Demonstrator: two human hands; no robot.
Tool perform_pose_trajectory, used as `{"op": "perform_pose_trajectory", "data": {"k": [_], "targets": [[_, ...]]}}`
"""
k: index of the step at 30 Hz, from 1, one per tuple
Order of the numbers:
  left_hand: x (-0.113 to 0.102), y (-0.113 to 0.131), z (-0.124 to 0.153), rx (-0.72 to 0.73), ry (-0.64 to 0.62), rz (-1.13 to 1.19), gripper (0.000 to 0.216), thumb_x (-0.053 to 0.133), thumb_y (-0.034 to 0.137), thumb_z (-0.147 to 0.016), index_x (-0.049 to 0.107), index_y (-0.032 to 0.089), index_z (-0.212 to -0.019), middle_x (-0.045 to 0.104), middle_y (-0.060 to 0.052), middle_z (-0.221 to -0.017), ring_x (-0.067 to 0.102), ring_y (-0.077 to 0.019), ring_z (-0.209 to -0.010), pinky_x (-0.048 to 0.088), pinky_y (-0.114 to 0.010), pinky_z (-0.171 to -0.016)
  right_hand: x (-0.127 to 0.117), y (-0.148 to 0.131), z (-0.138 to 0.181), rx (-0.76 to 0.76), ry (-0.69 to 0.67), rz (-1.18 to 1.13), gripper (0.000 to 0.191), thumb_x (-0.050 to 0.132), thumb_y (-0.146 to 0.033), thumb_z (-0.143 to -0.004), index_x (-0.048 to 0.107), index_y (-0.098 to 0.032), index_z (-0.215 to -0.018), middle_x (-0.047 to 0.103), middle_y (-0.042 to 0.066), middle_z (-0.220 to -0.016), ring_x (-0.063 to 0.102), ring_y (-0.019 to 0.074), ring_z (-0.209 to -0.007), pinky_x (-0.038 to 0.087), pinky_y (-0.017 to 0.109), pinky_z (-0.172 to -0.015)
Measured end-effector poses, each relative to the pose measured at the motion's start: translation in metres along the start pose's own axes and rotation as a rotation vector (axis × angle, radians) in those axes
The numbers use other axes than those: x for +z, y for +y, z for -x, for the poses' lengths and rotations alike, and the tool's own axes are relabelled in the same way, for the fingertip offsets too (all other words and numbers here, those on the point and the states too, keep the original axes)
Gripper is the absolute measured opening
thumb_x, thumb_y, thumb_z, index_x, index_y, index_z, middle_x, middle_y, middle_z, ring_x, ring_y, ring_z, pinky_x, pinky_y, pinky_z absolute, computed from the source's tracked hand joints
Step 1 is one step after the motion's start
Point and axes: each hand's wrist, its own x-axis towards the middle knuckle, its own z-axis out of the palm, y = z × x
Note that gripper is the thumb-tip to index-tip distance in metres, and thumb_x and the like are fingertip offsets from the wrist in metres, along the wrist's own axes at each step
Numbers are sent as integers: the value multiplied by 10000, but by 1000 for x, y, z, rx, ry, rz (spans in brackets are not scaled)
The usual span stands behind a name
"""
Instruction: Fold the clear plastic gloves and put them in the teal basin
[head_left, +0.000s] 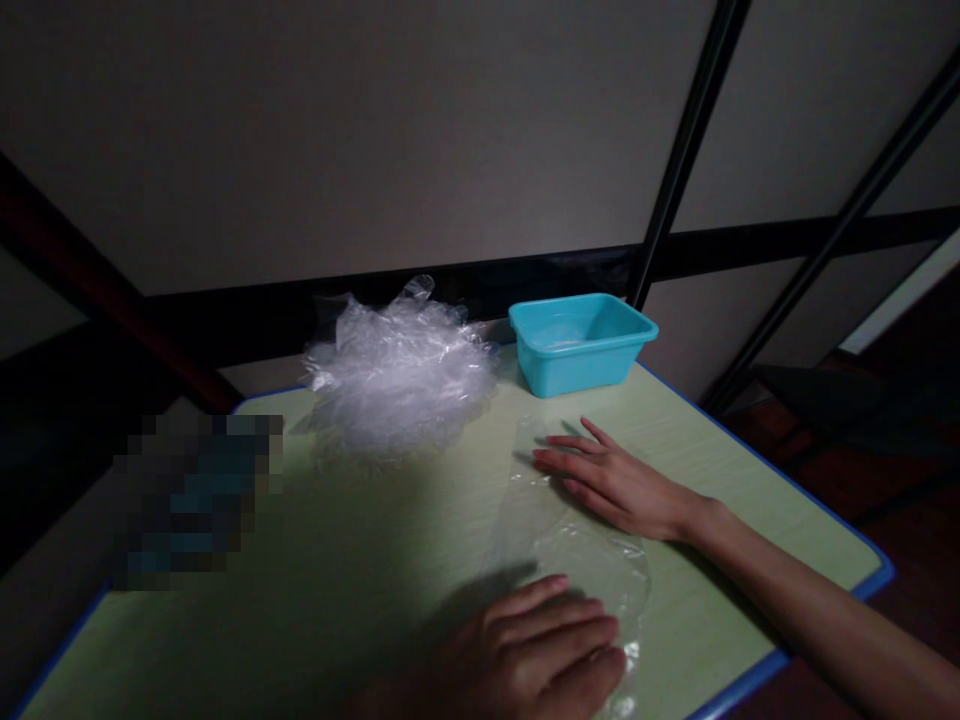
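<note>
Clear plastic film (586,558) lies lower centre — right hand (619,487) over its upper part, fingers spread; left hand (544,645) bottom centre, grip cannot be told.

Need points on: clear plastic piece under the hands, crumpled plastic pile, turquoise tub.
Clear plastic piece (589,560): head view, on its flat middle stretch.
Crumpled plastic pile (405,370): head view, on the middle of the heap.
Turquoise tub (581,371): head view, on its outer front wall.
</note>
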Motion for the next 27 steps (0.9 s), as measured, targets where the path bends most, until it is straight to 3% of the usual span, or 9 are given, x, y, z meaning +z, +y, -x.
{"op": "perform_pose_trajectory", "data": {"k": [2, 3, 6, 11, 18, 22, 27], "targets": [[-6, -11, 3, -27, 3, -13, 425, 351, 329, -890, 366, 109, -1254, 404, -104, -1332, 296, -187, -1258, 240, -346, -1046, -1, 0, 1, -7, 14, 18, 436, 315, -186, -888, 270, -190, -1323, 474, 83, -1271, 322, 187, -1241, 117, 513, -1045], [-9, -18, 5, -100, -54, -32, 530, 388, 366, -870, 291, 80, -1305, 294, -130, -1387, 223, -215, -1287, 216, -377, -1053, -1, 0, 1, 2, 30, 28, 441, 324, -177, -882, 275, -188, -1319, 470, 84, -1275, 320, 187, -1242, 119, 509, -1047], [-14, -36, 11, -209, -135, -67, 643, 415, 387, -854, 169, 76, -1360, 138, -131, -1434, 110, -228, -1311, 164, -392, -1067, -1, 2, 2, 42, 73, 58, 435, 351, -159, -861, 314, -171, -1295, 474, 95, -1267, 336, 194, -1231, 135, 505, -1045], [-7, -44, 14, -241, -232, -42, 667, 446, 397, -839, 158, 112, -1369, 139, -109, -1438, 104, -205, -1314, 147, -367, -1073, -1, 3, 3, 48, 74, 75, 415, 352, -155, -860, 335, -169, -1275, 496, 100, -1242, 368, 191, -1211, 146, 510, -1042], [-7, -44, 14, -250, -220, -22, 693, 424, 431, -847, 113, 109, -1376, 95, -115, -1444, 67, -219, -1317, 99, -395, -1075, -2, 5, 5, 91, 122, 70, 383, 354, -121, -844, 399, -168, -1222, 505, 85, -1234, 391, 185, -1192, 170, 497, -1040], [-13, -41, 13, -132, -166, 24, 718, 383, 507, -843, 117, 105, -1374, 172, -125, -1430, 127, -237, -1310, 70, -430, -1069, -4, 8, 6, 112, 168, 62, 323, 346, -138, -854, 475, -167, -1148, 568, 72, -1156, 483, 189, -1106, 193, 493, -1032], [-15, -30, 11, 57, -146, 76, 598, 350, 476, -862, 365, 29, -1259, 508, -185, -1219, 354, -228, -1225, 117, -407, -1064, -4, 6, 5, 157, 137, 58, 308, 309, -200, -895, 509, -135, -1119, 615, 79, -1080, 544, 187, -1023, 192, 473, -1037]]}}
